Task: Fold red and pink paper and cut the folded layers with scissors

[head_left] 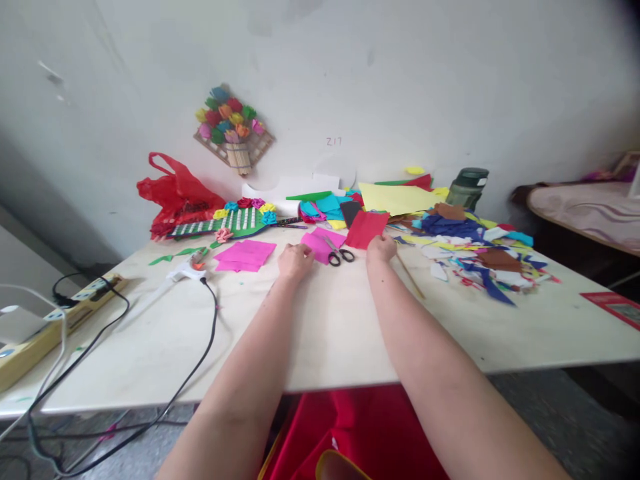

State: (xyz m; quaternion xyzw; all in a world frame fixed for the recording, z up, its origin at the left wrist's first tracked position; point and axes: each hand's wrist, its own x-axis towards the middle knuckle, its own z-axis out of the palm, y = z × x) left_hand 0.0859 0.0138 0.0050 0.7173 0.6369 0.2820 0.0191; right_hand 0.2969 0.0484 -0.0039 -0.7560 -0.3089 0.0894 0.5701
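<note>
My left hand (296, 262) is closed, its fingertips pinching the left edge of a bright pink sheet of paper (314, 246). Lying partly on that sheet is a pair of scissors (337, 250) with black handles, blades pointing away from me. My right hand (381, 249) is closed on the lower right corner of a red sheet of paper (367, 231). Behind the red sheet lies a small black piece (351, 212). A thin wooden stick (410, 276) rests just right of my right hand. More pink sheets (245, 256) lie stacked to the left.
At left are a white glue gun (186, 269), its cord, and a power strip (95, 298). A green flower-trimmed craft piece (240, 221) and a red plastic bag (177, 190) sit behind. Coloured scraps (480, 247) heap at right, near a dark green bottle (467, 189).
</note>
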